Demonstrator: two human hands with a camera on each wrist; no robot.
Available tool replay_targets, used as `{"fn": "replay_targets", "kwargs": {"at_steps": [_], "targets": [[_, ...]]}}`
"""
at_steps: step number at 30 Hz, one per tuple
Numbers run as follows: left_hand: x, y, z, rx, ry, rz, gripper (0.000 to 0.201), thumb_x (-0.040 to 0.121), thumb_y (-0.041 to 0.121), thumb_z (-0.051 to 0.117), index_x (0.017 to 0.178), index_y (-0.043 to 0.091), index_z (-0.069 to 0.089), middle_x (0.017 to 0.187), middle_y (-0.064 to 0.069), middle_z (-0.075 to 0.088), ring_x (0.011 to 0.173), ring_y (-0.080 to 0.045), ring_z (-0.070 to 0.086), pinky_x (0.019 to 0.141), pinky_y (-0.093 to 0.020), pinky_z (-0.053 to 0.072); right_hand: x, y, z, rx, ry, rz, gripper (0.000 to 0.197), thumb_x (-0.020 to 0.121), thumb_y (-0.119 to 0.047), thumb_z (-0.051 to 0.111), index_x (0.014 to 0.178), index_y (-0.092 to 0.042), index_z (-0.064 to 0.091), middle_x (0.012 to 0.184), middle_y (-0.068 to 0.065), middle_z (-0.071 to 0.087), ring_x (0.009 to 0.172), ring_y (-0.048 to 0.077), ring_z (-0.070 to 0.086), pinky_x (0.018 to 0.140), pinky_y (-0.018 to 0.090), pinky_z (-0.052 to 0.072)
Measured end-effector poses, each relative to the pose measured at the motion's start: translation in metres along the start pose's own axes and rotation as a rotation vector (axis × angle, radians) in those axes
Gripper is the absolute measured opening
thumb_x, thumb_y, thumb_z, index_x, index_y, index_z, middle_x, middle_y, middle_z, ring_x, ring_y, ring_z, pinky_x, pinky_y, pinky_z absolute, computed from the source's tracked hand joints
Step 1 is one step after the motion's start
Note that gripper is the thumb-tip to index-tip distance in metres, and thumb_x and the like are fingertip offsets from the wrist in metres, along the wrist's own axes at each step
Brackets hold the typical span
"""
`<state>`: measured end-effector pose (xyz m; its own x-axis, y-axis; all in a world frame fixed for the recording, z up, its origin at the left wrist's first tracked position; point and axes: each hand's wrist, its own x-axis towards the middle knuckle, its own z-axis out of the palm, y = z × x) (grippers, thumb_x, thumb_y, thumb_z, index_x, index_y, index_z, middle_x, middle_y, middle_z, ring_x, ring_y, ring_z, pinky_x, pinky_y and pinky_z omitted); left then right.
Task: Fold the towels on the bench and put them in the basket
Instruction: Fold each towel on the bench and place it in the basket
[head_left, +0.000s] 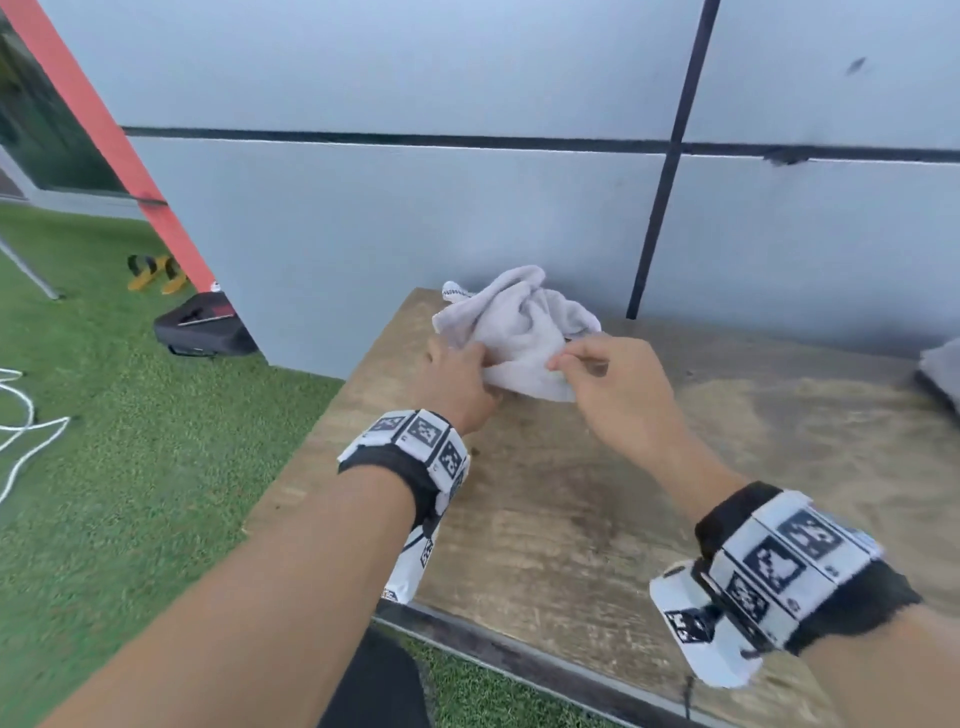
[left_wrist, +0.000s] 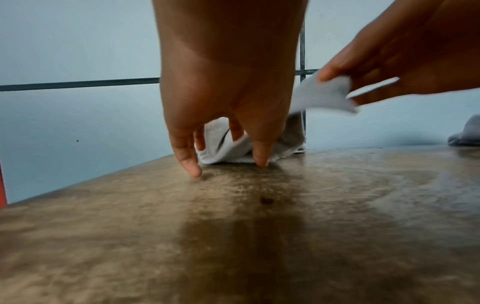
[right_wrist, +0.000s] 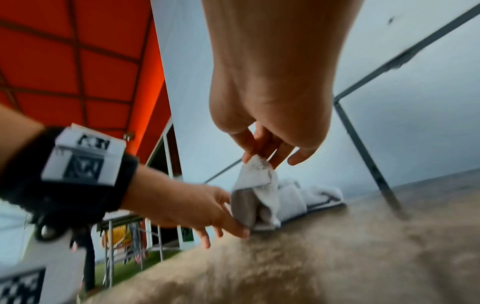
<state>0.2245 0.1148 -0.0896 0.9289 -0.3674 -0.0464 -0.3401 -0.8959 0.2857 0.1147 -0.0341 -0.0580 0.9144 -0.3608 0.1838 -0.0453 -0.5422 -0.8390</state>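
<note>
A crumpled pale grey towel (head_left: 519, 325) lies at the back left of the wooden bench (head_left: 571, 519), close to the wall. My left hand (head_left: 485, 364) pinches its lower left edge down at the bench top, thumb in front and fingers behind the fold (left_wrist: 233, 152). My right hand (head_left: 558, 364) pinches a corner of the same towel (left_wrist: 335, 90) between thumb and fingertips and holds it a little above the bench (right_wrist: 255, 164). A second grey towel (head_left: 943, 374) lies at the bench's far right edge, partly cut off. No basket is in view.
A grey panelled wall (head_left: 467, 208) stands right behind the bench. The bench's left edge drops to green grass (head_left: 130, 467), where a black bag (head_left: 205, 327), yellow sandals (head_left: 156, 273) and a white rope (head_left: 21, 426) lie.
</note>
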Motion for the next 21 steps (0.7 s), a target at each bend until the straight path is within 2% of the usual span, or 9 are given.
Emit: {"fn": "replay_targets", "kwargs": {"at_steps": [4,7,9,11,13,15,17,19,21], "targets": [[-0.012,0.017,-0.013,-0.233,0.053,0.137,0.020,0.093,0.029,0.054,0.106,0.020,0.065,0.118,-0.008,0.051,0.106,-0.030,0.053,0.089,-0.036,0.046,-0.018,-0.004,-0.059,0.068,0.097,0.001,0.019,0.097,-0.016,0.061,0.089,-0.021,0.077,0.093,-0.016,0.071,0.077,-0.017,0.061,0.071,-0.001,0.039],[-0.035,0.047,-0.031,-0.469,0.089,0.238,0.007,0.096,0.020,0.048,0.093,0.022,0.054,0.086,0.001,0.056,0.078,-0.020,0.052,0.065,-0.029,0.037,-0.036,0.003,-0.098,-0.049,0.205,0.029,0.015,0.094,-0.021,0.064,0.105,-0.027,0.071,0.107,-0.014,0.065,0.101,-0.008,0.059,0.089,0.011,0.041],[-0.051,0.072,-0.043,-0.573,0.091,0.292,0.012,0.099,0.020,0.043,0.088,0.022,0.048,0.070,0.005,0.047,0.064,-0.014,0.044,0.058,-0.027,0.032,-0.053,0.006,-0.116,-0.156,0.193,0.019,0.037,0.090,-0.026,0.069,0.126,-0.032,0.060,0.127,-0.010,0.048,0.127,0.005,0.041,0.099,0.019,0.030],[-0.068,0.100,-0.054,-0.556,0.042,0.368,0.015,0.103,0.022,0.040,0.091,0.021,0.048,0.066,0.005,0.044,0.058,-0.011,0.041,0.055,-0.026,0.030,-0.071,0.002,-0.127,-0.224,0.062,-0.055,0.063,0.086,-0.031,0.073,0.142,-0.035,0.044,0.138,-0.010,0.032,0.134,0.007,0.024,0.105,0.022,0.023],[-0.088,0.130,-0.064,-0.474,-0.066,0.481,0.017,0.106,0.024,0.038,0.102,0.013,0.050,0.069,0.002,0.047,0.060,-0.011,0.043,0.057,-0.026,0.034,-0.085,-0.002,-0.132,-0.308,-0.035,-0.106,0.075,0.084,-0.035,0.075,0.148,-0.035,0.036,0.145,-0.010,0.030,0.135,0.009,0.023,0.108,0.029,0.025],[-0.103,0.152,-0.071,-0.390,-0.162,0.586,0.017,0.105,0.027,0.043,0.101,0.014,0.053,0.080,0.002,0.057,0.073,-0.011,0.052,0.064,-0.022,0.040,-0.091,-0.004,-0.137,-0.336,-0.060,-0.103,0.051,0.087,-0.033,0.071,0.134,-0.029,0.051,0.134,-0.007,0.051,0.124,0.012,0.043,0.101,0.031,0.038],[-0.118,0.168,-0.077,-0.370,-0.181,0.669,0.013,0.099,0.028,0.057,0.094,0.016,0.057,0.091,0.001,0.066,0.088,-0.013,0.059,0.076,-0.027,0.044,-0.099,-0.006,-0.147,-0.362,-0.025,-0.094,0.008,0.093,-0.027,0.063,0.092,-0.019,0.060,0.091,-0.006,0.066,0.087,0.014,0.060,0.075,0.032,0.045],[-0.128,0.176,-0.086,-0.341,-0.163,0.719,0.011,0.093,0.026,0.067,0.091,0.016,0.062,0.095,0.001,0.069,0.092,-0.016,0.061,0.081,-0.030,0.046,-0.111,-0.007,-0.162,-0.369,0.002,-0.086,0.026,0.095,-0.020,0.058,0.070,-0.017,0.051,0.063,-0.007,0.054,0.062,0.014,0.049,0.058,0.030,0.034],[-0.133,0.176,-0.094,-0.216,-0.110,0.714,0.011,0.091,0.024,0.067,0.090,0.013,0.066,0.089,0.000,0.068,0.082,-0.017,0.059,0.071,-0.029,0.044,-0.124,-0.013,-0.180,-0.312,0.087,-0.061,0.028,0.095,-0.016,0.056,0.067,-0.018,0.053,0.061,-0.007,0.051,0.061,0.011,0.046,0.056,0.025,0.033]]}}
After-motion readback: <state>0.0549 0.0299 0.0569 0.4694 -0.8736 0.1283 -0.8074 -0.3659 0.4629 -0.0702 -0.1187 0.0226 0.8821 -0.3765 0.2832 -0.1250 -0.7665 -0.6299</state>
